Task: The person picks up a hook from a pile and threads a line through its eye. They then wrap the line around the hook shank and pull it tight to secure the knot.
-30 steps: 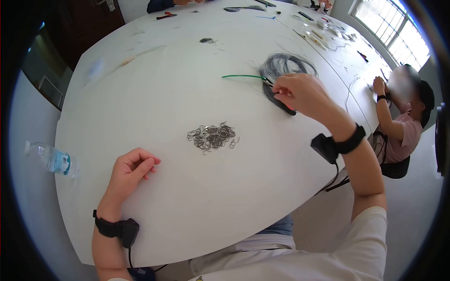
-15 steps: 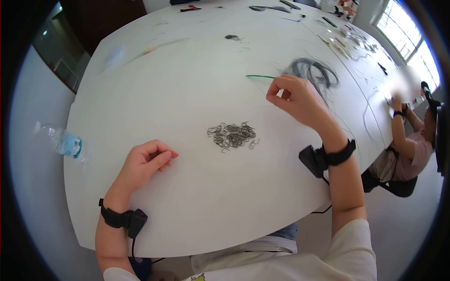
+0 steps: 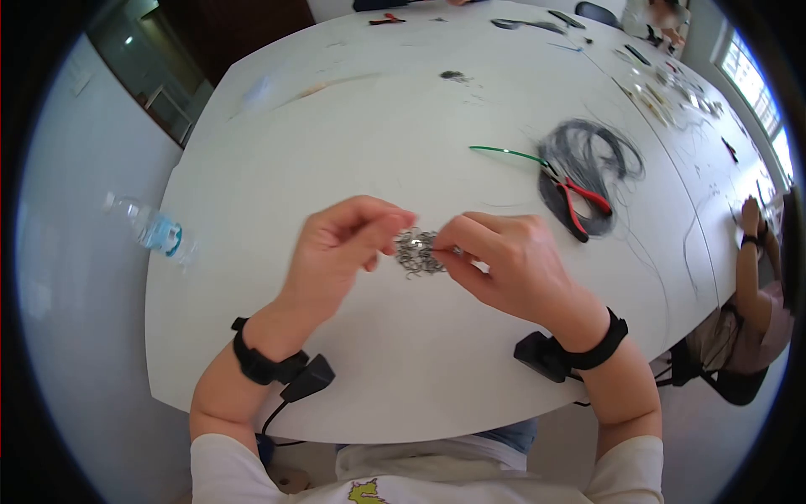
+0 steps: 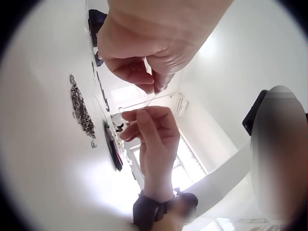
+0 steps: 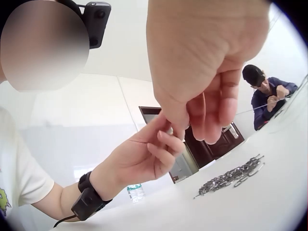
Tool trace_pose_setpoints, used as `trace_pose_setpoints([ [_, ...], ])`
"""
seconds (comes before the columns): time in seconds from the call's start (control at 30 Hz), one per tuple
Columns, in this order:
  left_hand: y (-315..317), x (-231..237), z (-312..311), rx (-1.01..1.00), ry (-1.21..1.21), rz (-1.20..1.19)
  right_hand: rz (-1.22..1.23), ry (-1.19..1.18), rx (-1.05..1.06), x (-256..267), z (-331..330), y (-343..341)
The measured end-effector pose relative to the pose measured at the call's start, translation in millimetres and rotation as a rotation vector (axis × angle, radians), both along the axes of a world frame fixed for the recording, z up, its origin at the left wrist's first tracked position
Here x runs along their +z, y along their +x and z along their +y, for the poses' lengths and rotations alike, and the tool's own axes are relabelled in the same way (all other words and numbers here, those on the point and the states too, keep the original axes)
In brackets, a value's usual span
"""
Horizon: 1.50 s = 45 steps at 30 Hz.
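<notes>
We saw the left hand [image 3: 337, 248] and right hand [image 3: 522, 265] each pinching a fine strand [image 4: 151, 100] between fingertips, above the table [image 3: 252, 185]. Metal hooks [image 5: 228, 179] lay heaped nearby; red-handled pliers [image 3: 574, 214] touched grey fibres [image 3: 583, 139].

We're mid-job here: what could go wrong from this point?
The left hand and right hand seem to pinch a fine strand; being so thin, it could slip.
The hands are close above the pile of small metal hooks, so a dropped strand might tangle there.
The red-handled pliers lie on the bundle of grey strands; lifting them could drag some along.
</notes>
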State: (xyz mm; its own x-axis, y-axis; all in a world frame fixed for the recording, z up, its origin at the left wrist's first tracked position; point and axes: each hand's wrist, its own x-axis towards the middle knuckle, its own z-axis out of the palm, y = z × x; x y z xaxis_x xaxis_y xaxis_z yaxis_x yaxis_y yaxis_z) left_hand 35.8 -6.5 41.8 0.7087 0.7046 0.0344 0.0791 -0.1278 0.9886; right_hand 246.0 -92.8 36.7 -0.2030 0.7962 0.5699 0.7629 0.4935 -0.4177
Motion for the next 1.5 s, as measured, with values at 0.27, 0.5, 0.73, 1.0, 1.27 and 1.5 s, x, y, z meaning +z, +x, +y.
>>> trace_pose_setpoints([
  [0.27,-146,108,32,-0.133,-0.306,-1.098,0.071,0.028,-0.009,-18,15,26],
  [0.5,-268,195,-7,0.53,0.959,-0.953,0.024,-0.041,-0.009,-11,12,22],
  [0.73,-218,223,-22,1.135,1.452,-0.527,0.094,-0.347,0.006,1,7,19],
  [1.0,-252,275,8,1.378,2.082,-0.052,0.01,-0.28,-0.03,-5,9,22],
  [1.27,-151,142,29,0.515,0.908,0.4,0.191,-0.416,0.073,-16,11,12],
  [1.5,-26,4,8,-0.26,0.774,0.444,0.07,-0.34,0.066,-20,9,16],
])
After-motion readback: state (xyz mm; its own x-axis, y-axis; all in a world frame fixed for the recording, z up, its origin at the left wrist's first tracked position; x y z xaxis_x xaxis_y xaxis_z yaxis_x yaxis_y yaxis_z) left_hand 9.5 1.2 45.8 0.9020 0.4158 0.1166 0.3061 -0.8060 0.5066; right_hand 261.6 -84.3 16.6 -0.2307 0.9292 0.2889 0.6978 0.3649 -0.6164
